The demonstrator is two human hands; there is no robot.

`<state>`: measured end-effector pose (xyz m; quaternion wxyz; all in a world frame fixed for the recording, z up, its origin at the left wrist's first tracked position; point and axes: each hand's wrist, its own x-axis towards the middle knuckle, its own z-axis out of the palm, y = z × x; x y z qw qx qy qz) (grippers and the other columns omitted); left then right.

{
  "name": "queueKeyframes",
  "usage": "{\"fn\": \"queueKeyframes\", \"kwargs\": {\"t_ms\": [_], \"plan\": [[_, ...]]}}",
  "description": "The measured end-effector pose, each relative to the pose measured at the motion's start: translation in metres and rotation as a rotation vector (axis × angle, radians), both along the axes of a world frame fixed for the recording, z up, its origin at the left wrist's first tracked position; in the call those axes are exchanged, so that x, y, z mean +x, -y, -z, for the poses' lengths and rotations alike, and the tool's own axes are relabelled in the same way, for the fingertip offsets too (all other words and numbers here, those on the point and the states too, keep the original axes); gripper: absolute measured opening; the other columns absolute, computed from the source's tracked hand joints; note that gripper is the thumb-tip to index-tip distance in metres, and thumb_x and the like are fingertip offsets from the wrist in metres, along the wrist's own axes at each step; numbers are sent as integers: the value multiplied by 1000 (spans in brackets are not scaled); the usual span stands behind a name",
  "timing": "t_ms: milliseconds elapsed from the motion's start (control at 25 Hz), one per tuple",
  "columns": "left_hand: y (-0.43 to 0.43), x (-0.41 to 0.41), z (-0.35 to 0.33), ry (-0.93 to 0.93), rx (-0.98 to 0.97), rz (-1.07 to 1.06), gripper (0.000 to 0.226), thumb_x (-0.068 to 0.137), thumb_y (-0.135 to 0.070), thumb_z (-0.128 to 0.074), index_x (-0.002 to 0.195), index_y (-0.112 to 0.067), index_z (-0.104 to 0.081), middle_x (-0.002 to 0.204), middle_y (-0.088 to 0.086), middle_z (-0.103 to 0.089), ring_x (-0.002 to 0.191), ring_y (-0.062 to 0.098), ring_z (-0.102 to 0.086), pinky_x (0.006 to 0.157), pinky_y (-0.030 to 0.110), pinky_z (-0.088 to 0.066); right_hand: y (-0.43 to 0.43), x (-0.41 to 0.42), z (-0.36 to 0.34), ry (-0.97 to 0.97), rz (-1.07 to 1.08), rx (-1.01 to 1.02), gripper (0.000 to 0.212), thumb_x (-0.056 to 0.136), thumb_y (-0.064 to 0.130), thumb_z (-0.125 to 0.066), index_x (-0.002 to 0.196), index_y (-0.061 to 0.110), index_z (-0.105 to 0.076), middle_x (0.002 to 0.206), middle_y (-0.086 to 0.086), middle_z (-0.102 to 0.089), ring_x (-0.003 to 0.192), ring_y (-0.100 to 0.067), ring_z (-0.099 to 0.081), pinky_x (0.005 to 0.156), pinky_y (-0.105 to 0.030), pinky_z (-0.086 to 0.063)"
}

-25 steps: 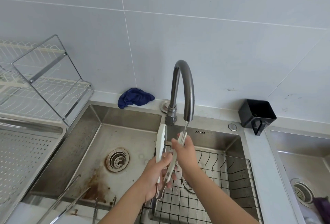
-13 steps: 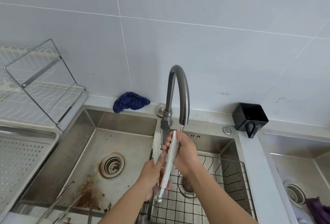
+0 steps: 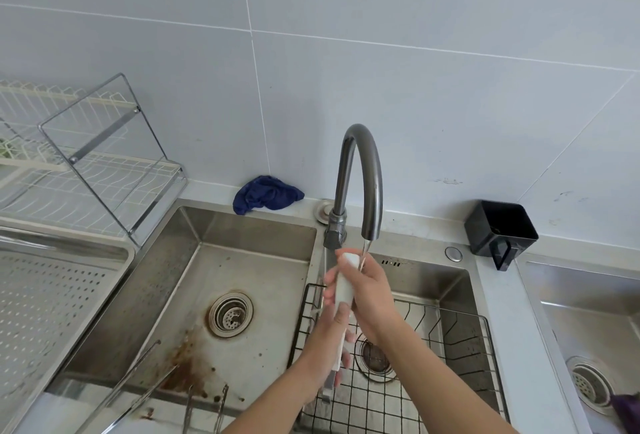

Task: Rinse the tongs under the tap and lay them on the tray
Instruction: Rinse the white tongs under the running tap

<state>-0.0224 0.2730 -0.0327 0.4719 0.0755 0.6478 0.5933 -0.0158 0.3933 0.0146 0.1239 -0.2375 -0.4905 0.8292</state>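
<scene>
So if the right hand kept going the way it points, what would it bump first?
Probably the tap: the right hand, gripping the tongs, points up and away toward its base just beyond. Depth is hard to judge.

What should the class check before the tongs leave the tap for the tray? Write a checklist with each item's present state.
1. Water running: ok, a thin stream falls from the tap.
2. Tongs at the stream: ok, their white end sits just beneath the spout.
3. Grip: ok, the left hand holds the lower handle and the right hand wraps the upper part.
4. Tongs rinsed clean: cannot tell.
5. Tray located: ok, it stands left of the sink.
</scene>
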Motion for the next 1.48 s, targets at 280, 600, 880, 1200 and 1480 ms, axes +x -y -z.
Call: {"fn": "queueKeyframes", "kwargs": {"t_ms": [280, 600, 880, 1200, 1480], "plan": [[-3, -8, -5, -23, -47, -14, 68, 78, -81, -51, 126, -33, -56, 96, 10, -62, 55, 14, -55, 44, 26, -40, -5, 16, 2, -96, -57, -478, 27, 102, 20, -51, 117, 5, -67, 81, -11, -60, 68, -21, -53, 67, -38, -51], [-11, 5, -11, 5, 69, -231, 24, 98, -48, -58, 120, -45, -66, 119, -13, -73, 112, 9, -67, 94, 45, -59, 5, 13, 4, 154, -26, 41, 44, 107, 37, -47, 105, 5, -77, 89, -16, -73, 77, -22, -66, 76, -41, -55], [-38, 8, -21, 284, 180, -505, 30, 106, -39, -47, 121, -18, -63, 75, 7, -58, 57, 17, -51, 51, 31, -40, -5, 49, -7, 281, -188, 984, 30, 102, 15, -55, 125, 25, -72, 110, 19, -67, 101, 3, -56, 82, -7, -40], [-58, -5, -28, 407, 260, -410, 53, 96, -61, -52, 123, -16, -58, 55, -1, -36, 39, 12, -29, 39, 21, -27, -8, 98, 13, 379, 76, 232, 25, 99, 41, -62, 104, 18, -70, 102, -8, -76, 94, -23, -74, 69, -37, -61], [-77, -17, -24, -115, -37, -392, 36, 94, -1, -61, 125, -17, -52, 108, 9, -66, 82, 20, -70, 64, 31, -60, -19, 107, -5, 435, 69, 790, 28, 97, 51, -58, 89, 24, -58, 79, -9, -68, 65, -19, -67, 57, -38, -56]]}}
